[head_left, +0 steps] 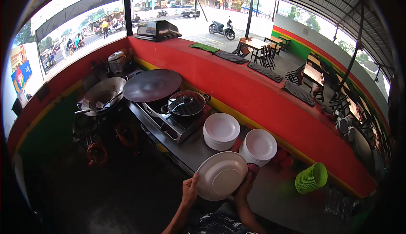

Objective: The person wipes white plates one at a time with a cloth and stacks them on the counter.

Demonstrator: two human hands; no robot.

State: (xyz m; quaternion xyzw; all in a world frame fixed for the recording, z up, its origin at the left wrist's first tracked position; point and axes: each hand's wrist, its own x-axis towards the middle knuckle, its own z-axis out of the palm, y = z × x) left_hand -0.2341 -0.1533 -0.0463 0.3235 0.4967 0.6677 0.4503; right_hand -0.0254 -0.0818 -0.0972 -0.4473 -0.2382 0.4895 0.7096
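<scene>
A white plate (219,175) is tilted up in front of my body, its underside with the round foot ring towards me. My left hand (190,188) grips its left rim, thumb on the near face. At the right rim is my right hand (245,186), partly behind the plate, with a dark red cloth (252,168) in it against the plate. Just beyond stand two stacks of white plates, a left stack (221,131) and a right stack (260,146), both on the metal counter (190,151).
A gas stove (177,131) carries a glass-lidded pan (186,103). Left of it are a large dark griddle (152,85) and a wok (101,96) with a ladle. Stacked green bowls (311,177) stand at right. A red wall (222,75) with folded cloths on its ledge borders the counter.
</scene>
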